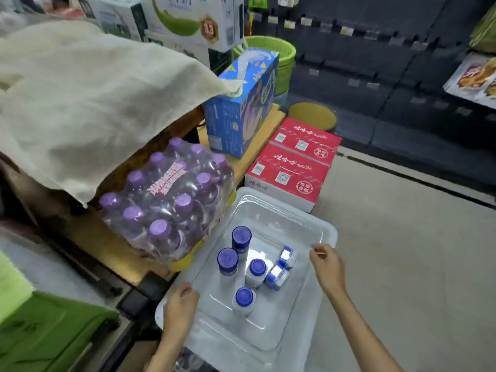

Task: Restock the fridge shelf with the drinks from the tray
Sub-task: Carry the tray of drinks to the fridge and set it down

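Note:
A clear plastic tray [271,208] sits low in front of me. Inside it stand several white drink bottles with blue caps [227,260], and two more bottles [277,275] lie on their sides. My left hand [179,307] grips the tray's near left rim. My right hand [328,265] holds the right rim, fingers curled over the edge. No fridge shelf shows in this view.
A shrink-wrapped pack of purple-capped bottles [171,200] rests on a wooden platform left of the tray. Two red cartons [292,167] and a blue tissue box [241,106] lie behind. A green crate [48,334] sits at lower left. Dark store shelving [389,76] lines the right.

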